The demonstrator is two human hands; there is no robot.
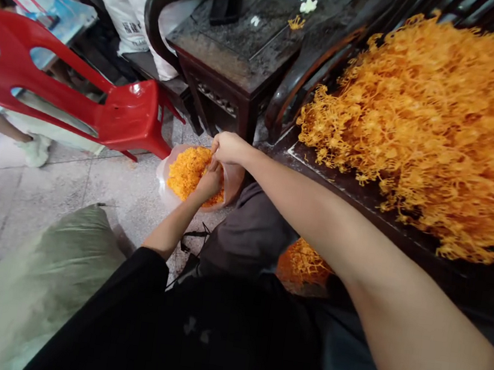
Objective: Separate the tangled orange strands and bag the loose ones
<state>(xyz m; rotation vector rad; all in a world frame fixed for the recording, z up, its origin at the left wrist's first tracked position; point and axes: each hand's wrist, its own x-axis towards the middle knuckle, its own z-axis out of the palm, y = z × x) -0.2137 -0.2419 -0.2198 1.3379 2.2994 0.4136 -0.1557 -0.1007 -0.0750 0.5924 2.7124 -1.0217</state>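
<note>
Orange, stringy pieces [187, 171] fill a thin pale bag [235, 180] on the floor [106, 181], centre of frame. The left hand [212, 179] rests over them, fingers partly bent; the right hand [229, 148] meets it, fingers curled inward. Whether either grips a piece cannot be told. Risk: wrist pressure could fold the bag's soft wall and cause spillage. The red chair [131, 112], left, has a leg close by; a knock could tip the bag. Upper right, a loose heap [441, 125] reaches the dark surface's [342, 187] edge; a brushing forearm could dislodge strands.
</note>
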